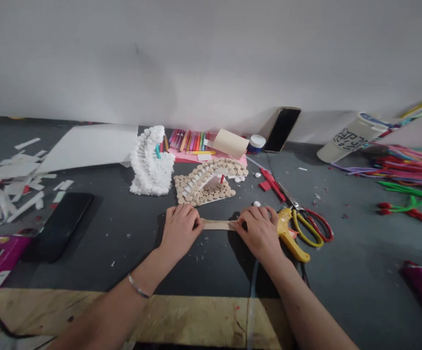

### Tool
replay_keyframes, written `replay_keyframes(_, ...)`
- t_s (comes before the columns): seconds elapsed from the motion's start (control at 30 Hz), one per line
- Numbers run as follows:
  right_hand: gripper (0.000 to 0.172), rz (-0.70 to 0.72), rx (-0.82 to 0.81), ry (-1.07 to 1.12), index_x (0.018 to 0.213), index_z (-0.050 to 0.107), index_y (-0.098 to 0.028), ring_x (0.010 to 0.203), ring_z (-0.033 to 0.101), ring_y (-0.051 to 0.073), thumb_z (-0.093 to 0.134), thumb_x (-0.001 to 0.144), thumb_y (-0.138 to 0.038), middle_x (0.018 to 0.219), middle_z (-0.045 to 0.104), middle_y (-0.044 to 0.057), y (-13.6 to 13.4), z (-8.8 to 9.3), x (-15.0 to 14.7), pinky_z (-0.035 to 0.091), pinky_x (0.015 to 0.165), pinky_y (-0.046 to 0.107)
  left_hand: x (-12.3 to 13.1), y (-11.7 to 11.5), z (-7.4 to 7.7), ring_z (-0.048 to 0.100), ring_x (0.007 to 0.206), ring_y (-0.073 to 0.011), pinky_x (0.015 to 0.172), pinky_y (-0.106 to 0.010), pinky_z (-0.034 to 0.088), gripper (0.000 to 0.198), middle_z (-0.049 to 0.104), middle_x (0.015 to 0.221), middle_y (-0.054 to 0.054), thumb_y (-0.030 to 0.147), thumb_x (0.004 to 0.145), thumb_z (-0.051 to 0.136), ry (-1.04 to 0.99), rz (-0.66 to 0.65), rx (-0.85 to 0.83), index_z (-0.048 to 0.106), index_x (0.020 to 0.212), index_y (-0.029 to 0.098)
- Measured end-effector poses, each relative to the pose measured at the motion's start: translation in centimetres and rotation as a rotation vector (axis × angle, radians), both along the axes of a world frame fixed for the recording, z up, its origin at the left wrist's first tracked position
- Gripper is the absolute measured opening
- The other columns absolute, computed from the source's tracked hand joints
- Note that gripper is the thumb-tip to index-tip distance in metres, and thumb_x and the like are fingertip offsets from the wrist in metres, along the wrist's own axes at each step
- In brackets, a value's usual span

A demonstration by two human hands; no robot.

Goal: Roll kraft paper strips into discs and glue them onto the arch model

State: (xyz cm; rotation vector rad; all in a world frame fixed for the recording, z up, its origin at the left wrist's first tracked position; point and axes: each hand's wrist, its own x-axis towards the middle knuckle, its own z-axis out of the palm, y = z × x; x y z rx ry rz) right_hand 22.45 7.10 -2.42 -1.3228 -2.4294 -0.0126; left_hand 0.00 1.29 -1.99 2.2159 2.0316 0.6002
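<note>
A narrow beige strip (218,225), apparently paper, stretches level between my two hands just above or on the dark tabletop. My left hand (181,228) pinches one end, fingers curled and knuckles up. The other end is pinched in my right hand (261,232). Right behind the strip stands a small model (205,197) covered in rolled beige discs, with an arched piece over its base and a short red stick. A white, fluffy-textured model (151,170) is farther back left. Beside my right hand lies a yellow glue gun (294,243), partly hidden by that hand.
Scissors (311,226) with red and yellow handles lie right of the glue gun. Left are paper scraps (10,189), a black phone (61,226) and a magenta box (1,262). Behind are crayons (191,140), a beige roll (230,142), a leaning phone (282,129) and a cup (352,138).
</note>
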Motion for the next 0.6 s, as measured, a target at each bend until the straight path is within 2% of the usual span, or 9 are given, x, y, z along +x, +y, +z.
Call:
replay_keyframes(0.03, 0.014, -0.007, 0.01, 0.011, 0.08, 0.062, -0.022, 0.093, 0.054, 0.024, 0.065, 0.09, -0.032, 0.093, 0.068, 0.004, 0.0, 0.0, 0.0, 0.025, 0.102, 0.045, 0.0, -0.1, 0.0, 0.056, 0.093, -0.0216, 0.083, -0.038, 0.033, 0.006, 0.063, 0.091, -0.003, 0.021, 0.09, 0.06, 0.022, -0.029, 0.025, 0.065, 0.087, 0.021)
replay_keyframes(0.13, 0.005, 0.031, 0.068, -0.001, 0.087, 0.065, -0.024, 0.093, 0.052, 0.024, 0.063, 0.091, -0.025, 0.098, 0.068, 0.004, 0.0, -0.1, 0.1, 0.026, 0.099, 0.044, 0.1, -0.3, 0.1, 0.055, 0.098, -0.0225, 0.083, -0.038, 0.033, 0.019, 0.064, 0.1, -0.005, 0.013, 0.091, 0.055, 0.113, -0.193, 0.085, 0.067, 0.1, 0.025)
replay_keyframes(0.23, 0.015, 0.112, 0.104, -0.019, 0.084, 0.068, -0.026, 0.091, 0.05, 0.023, 0.058, 0.093, -0.019, 0.094, 0.068, 0.004, -0.2, -0.1, 0.2, 0.028, 0.095, 0.042, 0.2, -0.6, 0.2, 0.054, 0.095, -0.0226, 0.082, -0.039, 0.033, 0.019, 0.067, 0.096, -0.004, 0.012, 0.092, 0.053, 0.173, -0.318, 0.081, 0.068, 0.096, 0.023)
replay_keyframes(0.33, 0.019, 0.154, 0.084, -0.024, 0.084, 0.07, -0.025, 0.088, 0.051, 0.022, 0.055, 0.093, -0.016, 0.085, 0.069, 0.004, -0.6, -0.1, 0.2, 0.028, 0.095, 0.042, 0.6, -0.9, 0.5, 0.054, 0.096, -0.0239, 0.083, -0.041, 0.032, 0.016, 0.068, 0.095, -0.005, 0.019, 0.094, 0.052, 0.211, -0.327, 0.059, 0.067, 0.098, 0.021)
replay_keyframes(0.43, 0.017, 0.181, 0.073, -0.015, 0.086, 0.071, -0.024, 0.086, 0.053, 0.021, 0.056, 0.093, -0.021, 0.081, 0.07, 0.003, -0.8, 0.0, 0.2, 0.026, 0.1, 0.044, 0.9, -0.9, 0.6, 0.055, 0.094, -0.0243, 0.082, -0.042, 0.032, 0.015, 0.069, 0.094, -0.006, 0.028, 0.094, 0.054, 0.233, -0.294, 0.058, 0.067, 0.097, 0.02)
replay_keyframes(0.5, 0.015, 0.2, 0.071, -0.012, 0.088, 0.072, -0.025, 0.087, 0.054, 0.021, 0.057, 0.093, -0.025, 0.083, 0.071, 0.002, -0.8, 0.1, 0.2, 0.025, 0.102, 0.046, 1.0, -0.7, 0.6, 0.055, 0.091, -0.0239, 0.08, -0.041, 0.032, 0.015, 0.068, 0.09, -0.005, 0.03, 0.094, 0.056, 0.245, -0.274, 0.071, 0.067, 0.097, 0.02)
replay_keyframes(0.6, 0.018, 0.216, 0.043, 0.016, 0.086, 0.072, -0.027, 0.087, 0.055, 0.021, 0.057, 0.092, -0.02, 0.082, 0.071, 0.002, -0.7, 0.4, 0.1, 0.023, 0.102, 0.046, 1.1, -0.4, 0.5, 0.055, 0.089, -0.0235, 0.079, -0.041, 0.032, 0.014, 0.067, 0.088, -0.005, 0.027, 0.094, 0.055, 0.262, -0.26, 0.135, 0.068, 0.093, 0.022)
